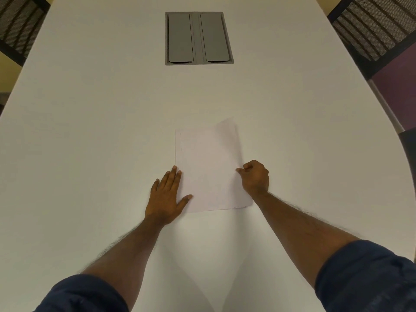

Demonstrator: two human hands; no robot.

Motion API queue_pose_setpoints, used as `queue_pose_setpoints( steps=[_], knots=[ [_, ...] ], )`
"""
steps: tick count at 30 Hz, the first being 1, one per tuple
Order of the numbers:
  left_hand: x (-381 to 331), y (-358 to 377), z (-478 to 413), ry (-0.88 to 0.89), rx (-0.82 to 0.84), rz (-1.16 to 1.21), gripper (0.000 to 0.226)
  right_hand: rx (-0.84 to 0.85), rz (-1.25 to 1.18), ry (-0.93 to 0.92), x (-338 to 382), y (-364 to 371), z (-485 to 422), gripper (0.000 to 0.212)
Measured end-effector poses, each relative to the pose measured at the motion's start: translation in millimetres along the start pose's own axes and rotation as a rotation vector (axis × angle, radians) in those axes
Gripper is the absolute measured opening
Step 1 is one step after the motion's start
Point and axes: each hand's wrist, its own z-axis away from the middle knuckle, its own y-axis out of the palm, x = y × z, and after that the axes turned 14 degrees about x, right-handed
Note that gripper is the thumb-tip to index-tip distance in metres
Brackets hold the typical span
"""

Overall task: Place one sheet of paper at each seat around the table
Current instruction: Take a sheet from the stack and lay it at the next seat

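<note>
My two dark blue sleeves (369, 275) are nearest to the camera, rolled up above the forearms, which reach forward over the white desk (90, 131). My left hand (165, 197) lies flat and open on the desk, palm down, with the fingers spread a little. Its thumb and the tips of the long fingers touch the left edge of the stack of paper (209, 170); it holds nothing. My right hand (255, 176) is at the right edge of the stack. Its grip is closed: the fingers are curled in and the thumb presses against them, pinching the top sheet (227, 140) by its right edge. This sheet is lifted a little on the right side, and its far right corner stands up higher than the sheets below. The stack lies in the middle of the desk, just in front of me, a bit turned. Farther away, a grey cable hatch (199, 38) with two lids is set into the desk. A mesh-back chair (378, 30) stands at the far right corner, and another chair (19, 25) at the far left.
</note>
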Motion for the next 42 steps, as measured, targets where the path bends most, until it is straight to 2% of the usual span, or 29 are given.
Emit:
queue_pose_setpoints(
  steps=[5,11,15,19,22,25,29,36,39,42],
  knots=[
    [-1,-2,-1,-0.03,0.074,-0.081,0.088,-0.007,-0.048,-0.025,-2,-13,4,0.015],
    [-10,-17,1,-0.059,0.062,0.029,0.084,-0.002,-0.183,-0.06,1,-28,17,0.017],
    [-29,-40,4,-0.149,-0.045,0.403,0.078,-0.001,-0.307,-0.039,6,-44,33,0.019],
    [-58,-65,8,-0.244,0.009,0.917,0.077,0.066,-0.415,-0.064,12,-68,57,0.02],
    [-81,-79,12,-0.208,0.081,1.04,0.076,0.08,-0.45,-0.129,12,-89,77,0.017],
    [-103,-93,20,-0.121,0.106,1.166,0.047,0.111,-0.489,-0.177,8,-112,95,0.014],
    [-128,-104,34,-0.064,-0.02,1.192,0.019,0.115,-0.533,-0.208,-7,-144,113,0.013],
    [-180,-112,56,0.038,-0.02,1.12,0.031,0.187,-0.575,-0.21,-46,-201,129,0.019],
    [-206,-109,65,0.047,-0.048,1.137,0.027,0.227,-0.61,-0.221,-59,-226,135,0.014],
    [-230,-104,76,0.063,-0.08,1.122,0.034,0.26,-0.601,-0.232,-70,-248,140,0.01]
  ],
)
